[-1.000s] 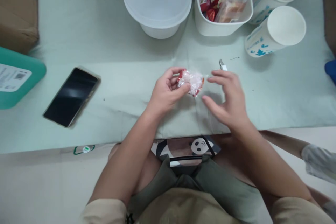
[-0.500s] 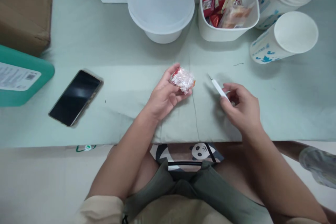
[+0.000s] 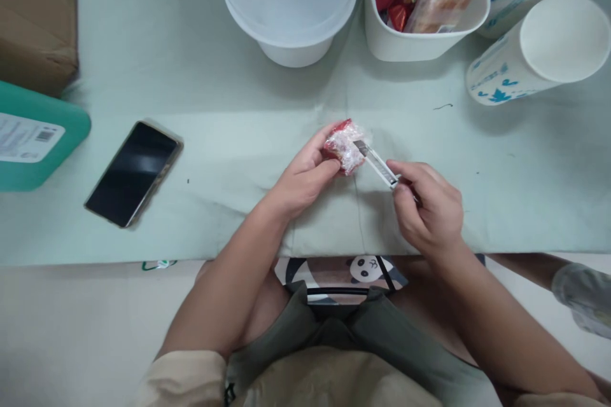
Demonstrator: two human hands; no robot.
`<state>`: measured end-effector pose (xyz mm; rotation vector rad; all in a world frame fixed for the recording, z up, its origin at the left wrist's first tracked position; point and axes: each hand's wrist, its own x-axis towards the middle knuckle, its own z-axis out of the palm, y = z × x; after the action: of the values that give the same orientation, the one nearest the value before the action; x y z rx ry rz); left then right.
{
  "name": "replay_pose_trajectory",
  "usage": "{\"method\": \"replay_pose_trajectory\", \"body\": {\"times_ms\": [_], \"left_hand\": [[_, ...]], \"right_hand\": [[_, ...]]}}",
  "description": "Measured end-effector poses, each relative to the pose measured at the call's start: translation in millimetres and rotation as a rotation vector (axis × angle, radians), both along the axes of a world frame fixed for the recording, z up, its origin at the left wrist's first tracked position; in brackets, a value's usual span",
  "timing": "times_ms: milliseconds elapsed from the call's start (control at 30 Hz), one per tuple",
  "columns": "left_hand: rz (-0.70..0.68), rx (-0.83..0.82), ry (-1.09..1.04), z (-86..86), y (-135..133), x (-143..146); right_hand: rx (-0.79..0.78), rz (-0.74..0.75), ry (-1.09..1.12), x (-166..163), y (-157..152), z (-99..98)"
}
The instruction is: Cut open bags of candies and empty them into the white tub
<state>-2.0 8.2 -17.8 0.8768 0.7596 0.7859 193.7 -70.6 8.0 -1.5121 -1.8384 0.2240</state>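
My left hand (image 3: 309, 175) is closed round a small red packet (image 3: 344, 146) bundled in clear, crinkled plastic wrap, its thumb pressing on the near side. A white utility knife (image 3: 380, 168) is gripped in my right hand (image 3: 427, 203), with the fingers wrapped about its handle. The dark blade points up and left at the packet's right side, and its tip overlaps the plastic. Whether the blade has gone into the wrap I cannot tell. Both hands are above the pale green tablecloth (image 3: 238, 159).
A phone (image 3: 133, 173) lies to the left, by a green container (image 3: 42, 133) and a cardboard box (image 3: 38, 19). Along the back stand a lidded round tub (image 3: 291, 0), a white bin (image 3: 424, 48) of wrapped snacks, and paper cups (image 3: 515, 70). Another person's leg shows at lower right.
My right hand has moved left and turned the knife, bringing its blade onto the wrapped packet. My left hand has shifted slightly right, tilting the packet. The view has shifted a little.
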Motion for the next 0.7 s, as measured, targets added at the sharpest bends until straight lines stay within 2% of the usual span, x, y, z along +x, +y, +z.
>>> {"method": "replay_pose_trajectory", "body": {"times_ms": [133,300,567,700], "left_hand": [[-0.038,0.007,-0.048,-5.1,3,1],[-0.009,0.016,-0.032,-3.7,7,-3],[0.022,0.054,-0.02,0.9,-2,-10],[0.024,0.042,-0.035,5.1,-3,-7]], "right_hand": [[0.075,0.013,-0.014,-3,5,-3.0],[0.131,0.082,-0.03,-10,9,-2.7],[0.042,0.066,-0.012,-18,4,-5.6],[0.025,0.128,0.071,-18,2,-11.8]]}}
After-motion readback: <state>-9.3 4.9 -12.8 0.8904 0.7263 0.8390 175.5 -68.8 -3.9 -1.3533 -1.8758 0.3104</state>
